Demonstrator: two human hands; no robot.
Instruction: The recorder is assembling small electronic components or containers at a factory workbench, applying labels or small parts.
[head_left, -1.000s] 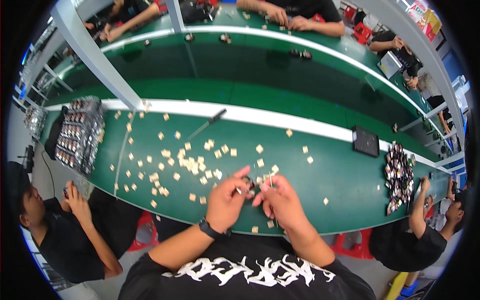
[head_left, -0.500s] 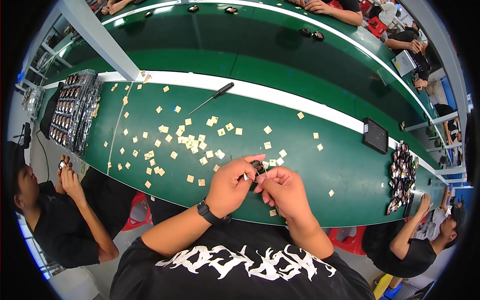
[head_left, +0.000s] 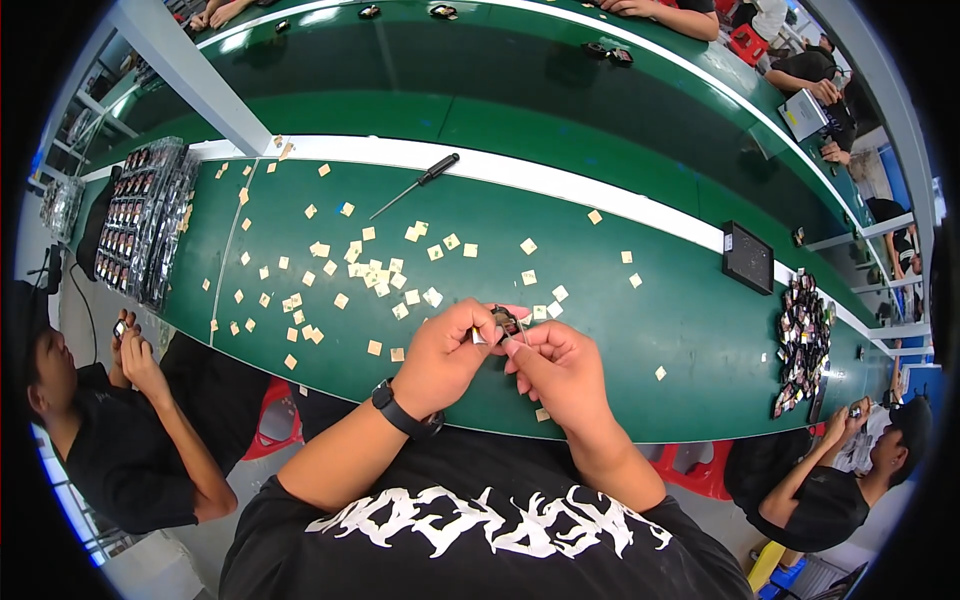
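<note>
My left hand (head_left: 443,354) is closed around a small dark round-edged part (head_left: 508,320), held just above the green tabletop in front of me. A bit of something white shows by its thumb. Close against it, my right hand (head_left: 560,372) pinches a thin tool (head_left: 519,328) whose tip meets the part; its kind is too small to tell. Fingers hide most of the part. Around both hands lie small square cream-coloured pieces (head_left: 382,289), scattered over the table, most of them to the left.
A black screwdriver (head_left: 430,175) lies toward the white ledge. At far left are stacked clear trays of dark parts (head_left: 140,225). A black tray (head_left: 748,260) and a heap of dark parts (head_left: 800,345) sit at right. Co-workers sit on both sides; a green conveyor runs beyond.
The view has shifted slightly. My hands stay together on the dark part, with the right fingers closer around it. The co-worker at right now has both hands raised together around a small dark object.
</note>
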